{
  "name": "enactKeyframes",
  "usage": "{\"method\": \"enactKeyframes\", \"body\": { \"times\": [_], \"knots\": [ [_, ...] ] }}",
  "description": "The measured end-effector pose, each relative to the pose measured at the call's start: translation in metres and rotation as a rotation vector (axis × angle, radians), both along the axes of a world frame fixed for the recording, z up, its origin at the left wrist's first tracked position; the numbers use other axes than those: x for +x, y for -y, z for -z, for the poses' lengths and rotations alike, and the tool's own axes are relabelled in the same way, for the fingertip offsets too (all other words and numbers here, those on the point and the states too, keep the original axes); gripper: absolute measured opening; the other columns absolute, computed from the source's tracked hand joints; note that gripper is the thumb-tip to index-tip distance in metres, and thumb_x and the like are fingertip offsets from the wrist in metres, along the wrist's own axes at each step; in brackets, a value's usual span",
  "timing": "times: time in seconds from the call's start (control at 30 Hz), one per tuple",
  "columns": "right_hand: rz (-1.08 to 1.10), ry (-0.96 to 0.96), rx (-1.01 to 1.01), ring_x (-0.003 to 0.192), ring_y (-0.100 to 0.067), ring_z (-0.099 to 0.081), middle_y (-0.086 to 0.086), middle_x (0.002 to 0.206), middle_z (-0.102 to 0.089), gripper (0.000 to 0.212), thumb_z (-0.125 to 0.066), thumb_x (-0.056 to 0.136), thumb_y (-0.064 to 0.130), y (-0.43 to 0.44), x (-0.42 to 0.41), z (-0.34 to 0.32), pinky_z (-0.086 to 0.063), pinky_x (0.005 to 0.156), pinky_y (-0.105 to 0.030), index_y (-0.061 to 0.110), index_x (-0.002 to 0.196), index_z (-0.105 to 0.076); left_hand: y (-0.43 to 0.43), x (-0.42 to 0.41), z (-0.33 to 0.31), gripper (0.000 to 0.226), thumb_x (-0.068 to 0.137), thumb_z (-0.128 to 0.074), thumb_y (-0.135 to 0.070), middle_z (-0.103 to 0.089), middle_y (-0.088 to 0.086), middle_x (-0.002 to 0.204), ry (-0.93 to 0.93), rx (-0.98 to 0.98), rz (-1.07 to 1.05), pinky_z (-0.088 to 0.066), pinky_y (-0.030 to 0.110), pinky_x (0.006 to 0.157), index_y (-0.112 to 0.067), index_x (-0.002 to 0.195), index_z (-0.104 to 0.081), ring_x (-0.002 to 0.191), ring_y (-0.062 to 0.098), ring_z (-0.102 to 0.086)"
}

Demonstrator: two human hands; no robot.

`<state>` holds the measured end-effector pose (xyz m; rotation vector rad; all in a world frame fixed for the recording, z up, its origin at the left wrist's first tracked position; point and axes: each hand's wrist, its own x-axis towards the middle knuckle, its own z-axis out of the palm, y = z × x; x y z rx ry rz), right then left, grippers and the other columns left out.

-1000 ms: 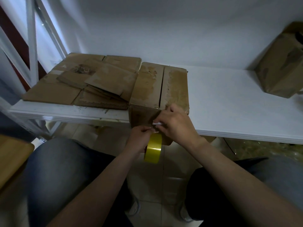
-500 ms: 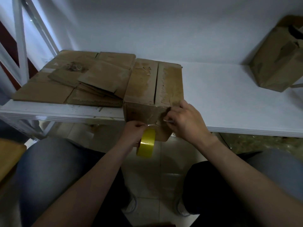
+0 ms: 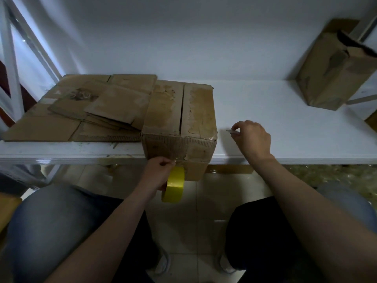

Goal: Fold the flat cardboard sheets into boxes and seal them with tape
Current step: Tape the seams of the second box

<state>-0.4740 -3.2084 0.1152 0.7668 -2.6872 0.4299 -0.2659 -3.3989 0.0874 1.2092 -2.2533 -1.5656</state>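
Yellow tape roll (image 3: pixel 173 185), gripped in left hand (image 3: pixel 158 174), sits against near face of cardboard box (image 3: pixel 179 117), lower centre. Right hand (image 3: pixel 254 137) pinches thin sliver (image 3: pixel 231 131) over table (image 3: pixel 285 119). Advise pressing tape end flat.

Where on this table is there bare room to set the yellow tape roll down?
Free: the white table stretch between the folded box and the upright box at far right; only the right hand, pinching a small thin tool, is at its left end. Crowded: left of the folded box, flat cardboard sheets cover the table up to it.
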Motion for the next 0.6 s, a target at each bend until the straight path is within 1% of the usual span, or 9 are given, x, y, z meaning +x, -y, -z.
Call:
{"method": "enactKeyframes", "body": {
  "times": [0.03, 0.1, 0.2, 0.33, 0.4, 0.43, 0.47, 0.5, 0.6],
  "knots": [
    [0.008, 0.018, 0.029, 0.096, -0.027, -0.065, -0.005, 0.105, -0.072, 0.02, -0.069, 0.096, 0.028, 0.002, -0.004, 0.007, -0.049, 0.069, -0.032, 0.021, 0.114, -0.074, 0.001, 0.0, 0.0, 0.014, 0.098, -0.064, -0.033, -0.06, -0.008, 0.091, 0.006, -0.005, 0.004, -0.054, 0.037, 0.084, -0.021, 0.102, -0.069, 0.093, 0.019, -0.06],
    [0.023, 0.078, 0.059, 0.096, -0.028, -0.065, -0.007, 0.106, -0.072, 0.019, -0.067, 0.097, 0.027, 0.006, -0.01, 0.016, -0.054, 0.072, -0.036, 0.021, 0.114, -0.072, 0.001, -0.001, 0.0, 0.015, 0.097, -0.064, -0.032, -0.061, -0.008, 0.09, 0.023, -0.038, 0.019, -0.051, 0.035, 0.085, -0.019, 0.102, -0.07, 0.094, 0.019, -0.059],
    [0.02, 0.181, 0.091, 0.098, -0.03, -0.065, -0.007, 0.106, -0.072, 0.016, -0.065, 0.097, 0.028, 0.01, -0.011, 0.027, -0.052, 0.075, -0.036, 0.023, 0.11, -0.071, 0.001, -0.001, 0.0, 0.015, 0.097, -0.065, -0.033, -0.062, -0.008, 0.09, 0.018, -0.03, 0.005, -0.053, 0.038, 0.085, -0.02, 0.101, -0.071, 0.089, 0.016, -0.059],
    [-0.001, 0.274, 0.012, 0.097, -0.028, -0.066, -0.003, 0.108, -0.071, 0.018, -0.068, 0.094, 0.036, 0.007, -0.009, 0.027, -0.052, 0.077, -0.034, 0.026, 0.108, -0.073, 0.003, -0.001, 0.002, 0.013, 0.096, -0.065, -0.031, -0.063, -0.008, 0.09, 0.014, -0.008, 0.002, -0.055, 0.041, 0.087, -0.021, 0.099, -0.072, 0.086, 0.014, -0.06],
    [-0.042, 0.204, -0.136, 0.1, -0.024, -0.063, -0.002, 0.114, -0.066, 0.026, -0.063, 0.097, 0.04, 0.01, -0.003, 0.014, -0.052, 0.08, -0.034, 0.023, 0.115, -0.071, 0.003, -0.001, 0.002, 0.013, 0.097, -0.065, -0.031, -0.064, -0.007, 0.091, -0.002, -0.006, 0.002, -0.056, 0.038, 0.08, -0.021, 0.099, -0.072, 0.088, 0.016, -0.061],
    [-0.09, 0.146, -0.223, 0.105, -0.024, -0.061, -0.003, 0.119, -0.063, 0.029, -0.057, 0.1, 0.041, 0.013, 0.003, 0.005, -0.051, 0.084, -0.034, 0.022, 0.118, -0.07, 0.003, 0.0, 0.001, 0.013, 0.097, -0.065, -0.031, -0.065, -0.007, 0.091, -0.004, -0.01, 0.002, -0.055, 0.032, 0.071, -0.021, 0.099, -0.072, 0.087, 0.015, -0.061],
    [-0.17, 0.088, -0.298, 0.111, -0.024, -0.057, -0.004, 0.124, -0.06, 0.033, -0.05, 0.103, 0.041, 0.018, 0.011, -0.006, -0.049, 0.089, -0.035, 0.02, 0.121, -0.069, 0.002, 0.0, 0.001, 0.012, 0.097, -0.064, -0.031, -0.065, -0.006, 0.092, 0.002, -0.012, 0.004, -0.05, 0.026, 0.062, -0.022, 0.099, -0.071, 0.086, 0.014, -0.061],
    [-0.27, 0.034, -0.331, 0.118, -0.026, -0.053, -0.005, 0.13, -0.058, 0.038, -0.044, 0.105, 0.042, 0.024, 0.022, -0.016, -0.046, 0.095, -0.036, 0.019, 0.125, -0.067, 0.002, 0.001, 0.002, 0.012, 0.097, -0.064, -0.032, -0.065, -0.006, 0.092, 0.004, -0.01, 0.005, -0.047, 0.024, 0.059, -0.022, 0.099, -0.071, 0.086, 0.014, -0.062],
    [-0.503, -0.122, -0.169, 0.13, -0.027, -0.042, 0.001, 0.145, -0.052, 0.047, -0.035, 0.105, 0.052, 0.045, 0.054, -0.031, -0.036, 0.101, -0.041, 0.028, 0.137, -0.059, 0.0, -0.001, 0.006, 0.009, 0.095, -0.067, -0.031, -0.067, -0.004, 0.088, -0.02, 0.021, -0.018, -0.057, 0.032, 0.071, -0.024, 0.092, -0.071, 0.088, 0.021, -0.066]
  ]
}}
